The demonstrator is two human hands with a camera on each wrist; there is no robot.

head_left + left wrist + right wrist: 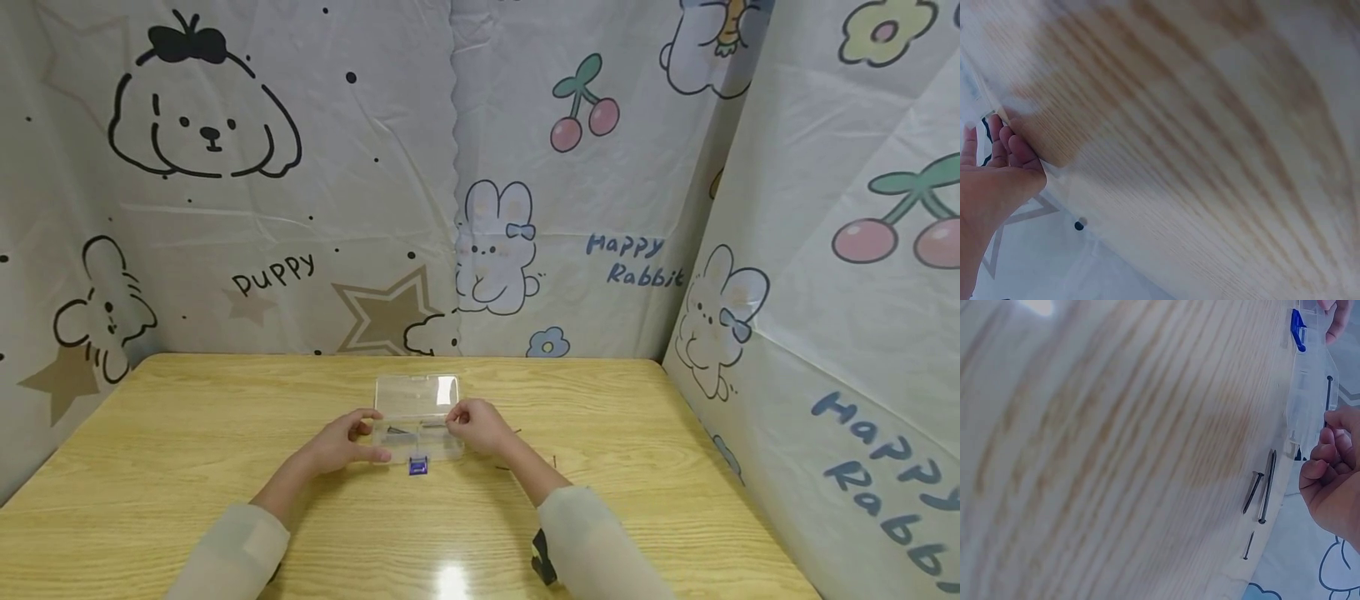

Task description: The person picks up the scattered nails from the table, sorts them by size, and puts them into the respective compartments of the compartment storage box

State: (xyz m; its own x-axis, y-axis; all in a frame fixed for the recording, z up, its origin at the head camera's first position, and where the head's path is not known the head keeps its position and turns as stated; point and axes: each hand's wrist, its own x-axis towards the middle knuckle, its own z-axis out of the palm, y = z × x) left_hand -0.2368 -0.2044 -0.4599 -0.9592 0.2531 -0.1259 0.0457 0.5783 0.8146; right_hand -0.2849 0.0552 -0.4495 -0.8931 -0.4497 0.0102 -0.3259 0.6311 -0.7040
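Both hands sat at a small clear plastic box (417, 417) in the middle of the wooden table (187, 433), its lid tipped open toward the far wall. The left hand (347, 442) gripped the box's left end, thumb along the near edge and fingers curled over the top. The right hand (477, 425) was at the right end, fingers bent in over the rim as if pinching something small; what, if anything, sat between them was too tiny to tell. A blue clasp (417, 466) stuck out at the box's front edge, right between the two wrists. In the right wrist view, three dark nails (1261, 490) lay loose on the wood just beside the box, near that hand, with another nail showing through the clear wall. Cartoon-print cloth (525, 208) hung behind and to the right.
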